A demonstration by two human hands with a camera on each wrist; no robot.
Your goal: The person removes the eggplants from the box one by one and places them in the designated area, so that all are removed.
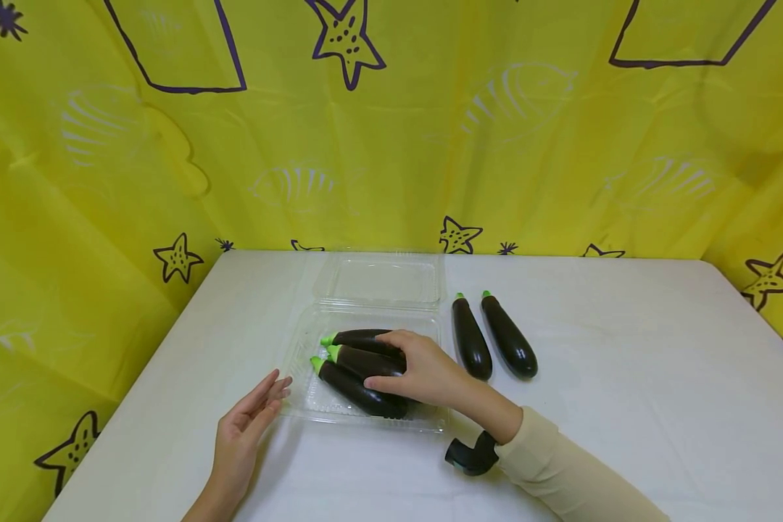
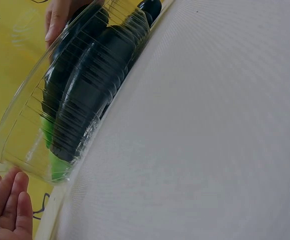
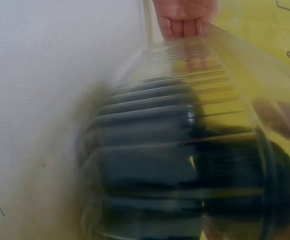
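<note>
A yellow cloth [image 1: 398, 145] fills the top of the head view and comes down both sides in loose folds. Dark stars [image 1: 347, 45], one at top centre, others lower left and far right, are printed on it, with pale fish [image 1: 520, 98] and dark angular outlines [image 1: 196, 90] at upper left and upper right. A white table [image 1: 633, 406] spans the lower frame, its far right corner rounded. Light is soft.

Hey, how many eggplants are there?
5 visible: three eggplants in the clear container, partly beneath the right hand; two more to the container's right. Others may be hidden.
</note>
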